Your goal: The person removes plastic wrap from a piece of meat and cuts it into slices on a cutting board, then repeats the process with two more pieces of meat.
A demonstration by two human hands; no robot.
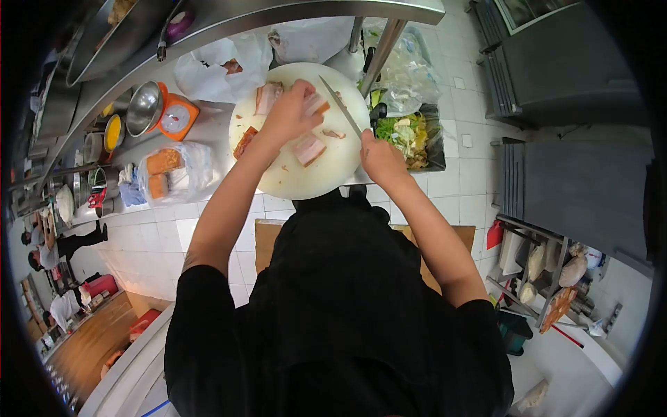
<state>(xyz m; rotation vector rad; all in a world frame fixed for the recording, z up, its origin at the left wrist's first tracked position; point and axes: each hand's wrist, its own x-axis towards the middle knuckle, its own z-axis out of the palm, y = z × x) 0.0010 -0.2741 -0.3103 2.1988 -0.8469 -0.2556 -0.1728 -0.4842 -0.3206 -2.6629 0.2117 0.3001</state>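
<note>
My left hand (pixel 292 115) is closed on a piece of pork belly (pixel 316 105) above the round white cutting board (pixel 278 184). The piece shows pale layered meat and a browned edge. My right hand (pixel 383 164) grips a kitchen knife (pixel 339 103) at the board's right side, its blade pointing up and left over the board. Another pork chunk (pixel 267 98) lies behind my left wrist. A browned chunk (pixel 245 142) sits by the board's left edge, partly behind my forearm. Nearer me rests a layered chunk (pixel 308 150), with a small scrap (pixel 333 133) beside it.
Right of the board stands a dark bin (pixel 436 142) of vegetable scraps, with clear plastic bags (pixel 406 76) behind. An orange scale (pixel 176 118), a metal bowl (pixel 144 108) and bagged loaf-like pieces (pixel 163 161) are on the left. A metal shelf edge (pixel 278 14) overhangs the counter. People stand far left.
</note>
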